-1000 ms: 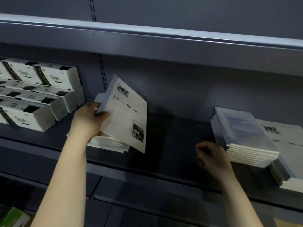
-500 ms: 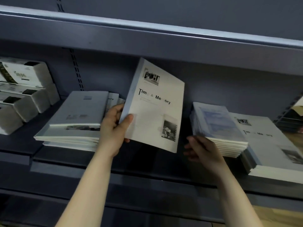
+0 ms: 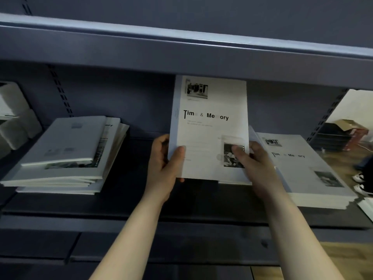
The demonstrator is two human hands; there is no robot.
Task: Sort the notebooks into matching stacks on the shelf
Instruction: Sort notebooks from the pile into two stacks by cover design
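A head-worn camera looks down at a person's two bare forearms reaching into a dark grey metal shelf [image 3: 181, 201]. Both hands hold one white notebook [image 3: 210, 130] upright in the middle of the opening, its front cover facing the camera and its top edge close under the upper shelf [image 3: 181, 53]. The cover reads "Time & Memory", with some letters washed out, and carries a small black-and-white photo near the top left and another near the bottom right. The left hand [image 3: 163, 168] pinches the lower left corner, thumb flat on the cover and fingers curled behind the spine edge. The right hand [image 3: 254, 164] pinches the lower right corner, thumb lying over the lower photo and fingers hidden behind the notebook. The notebook's bottom edge is lifted clear of the shelf board. To the left lies the left stack [image 3: 60, 158], an untidy pile of pale notebooks with mixed covers, fanned out at the corners. To the right lies the right stack [image 3: 306, 170], squared up, its top cover matching the one in the hands. At the far left edge sit blurred white boxes [image 3: 14, 118]. Past the shelf's right end are a wooden floor [image 3: 343, 253], a cardboard box [image 3: 347, 126] and a pair of white shoes [image 3: 361, 182].
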